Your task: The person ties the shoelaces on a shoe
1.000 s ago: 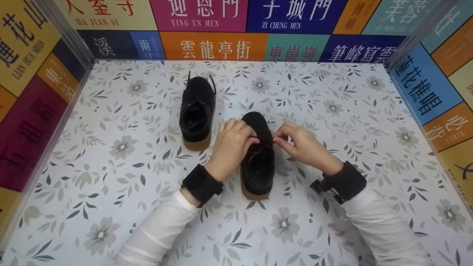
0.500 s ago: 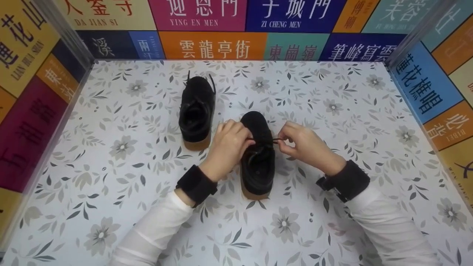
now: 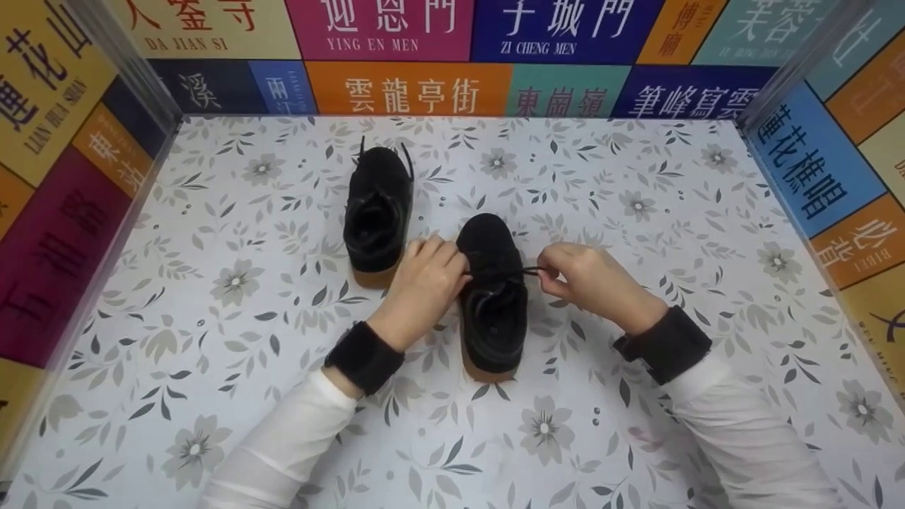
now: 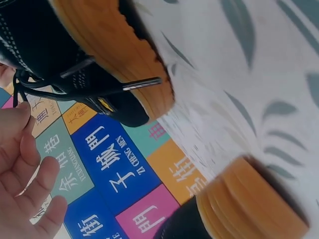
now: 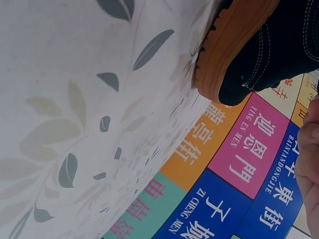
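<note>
fingers (image 3: 553,256) pinch the black laces (image 3: 530,270) farther apart than before.

Left grip (image 3: 426,277) mostly hid its own fingertips from me in the head view; both white sleeves (image 3: 283,442) ran off the bottom edge. Couldn't read the smallest print on the upper orange panel (image 3: 684,32). In the left wrist view, I lost the near shoe (image 4: 97,45) past top and left, the second shoe (image 4: 249,201) past the bottom; table (image 4: 209,55) leaves blurred. Right wrist view's edge cropped the right grip (image 5: 310,159).
</note>
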{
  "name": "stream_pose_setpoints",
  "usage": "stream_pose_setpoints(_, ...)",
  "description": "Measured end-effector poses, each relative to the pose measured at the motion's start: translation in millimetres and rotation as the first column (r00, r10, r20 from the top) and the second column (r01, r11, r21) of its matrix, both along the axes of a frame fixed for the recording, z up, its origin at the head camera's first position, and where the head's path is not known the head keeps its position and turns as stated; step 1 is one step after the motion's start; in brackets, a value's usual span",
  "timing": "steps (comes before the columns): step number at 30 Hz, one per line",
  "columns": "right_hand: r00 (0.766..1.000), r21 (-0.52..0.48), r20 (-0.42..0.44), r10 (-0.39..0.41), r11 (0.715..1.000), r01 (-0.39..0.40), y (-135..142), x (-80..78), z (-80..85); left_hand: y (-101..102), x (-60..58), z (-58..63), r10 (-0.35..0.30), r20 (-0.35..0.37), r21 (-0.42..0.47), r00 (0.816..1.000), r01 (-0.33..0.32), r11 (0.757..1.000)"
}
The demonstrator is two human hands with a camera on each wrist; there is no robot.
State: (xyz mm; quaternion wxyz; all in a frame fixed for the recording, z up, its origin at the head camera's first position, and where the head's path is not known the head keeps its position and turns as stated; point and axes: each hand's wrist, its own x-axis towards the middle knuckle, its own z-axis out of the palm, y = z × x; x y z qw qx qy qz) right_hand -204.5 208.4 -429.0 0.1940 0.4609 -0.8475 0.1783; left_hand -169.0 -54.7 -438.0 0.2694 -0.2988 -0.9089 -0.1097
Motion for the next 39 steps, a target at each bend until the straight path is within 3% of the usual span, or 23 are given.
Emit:
stream_pose_setpoints(12, 1.000, 0.028, -0.026, 0.016, 0.999, -0.015, 6, -1.6, -2.8, -2, 2.1, -5.3, -0.020, -0.101, -0.069, 0.995, 0.013, 0.998)
stream_pose_setpoints(17, 0.999, 0.012, 0.037, -0.019, 1.000, 0.019, 7, -0.1, -6.3, 1, 1.0, -8.5, 0.013, -0.088, -0.055, 0.996, -0.017, 0.998)
stream_pose_setpoints(23, 0.990, -0.059, 0.129, -0.055, 0.996, 0.063, 3, 3.1, -14.2, 3, 2.7, -11.8, 0.001, 0.043, 0.103, 0.999, -0.006, 0.995)
stream_pose_setpoints(30, 0.970, -0.048, 0.210, -0.121, 0.990, 0.133, -7, 5.8, -15.8, 12, 5.0, -13.4, -0.103, 0.206, 0.328, 0.973, 0.030, 0.944)
stream_pose_setpoints(33, 0.965, 0.001, 0.224, -0.139, 0.990, 0.142, -10, 5.1, -15.2, 14, 5.4, -14.0, -0.139, 0.189, 0.369, 0.972, 0.061, 0.928)
stream_pose_setpoints(39, 0.979, 0.071, 0.151, -0.136, 0.989, 0.126, -11, 1.6, -13.6, 11, 6.2, -12.1, -0.157, 0.100, 0.403, 0.983, 0.104, 0.909)
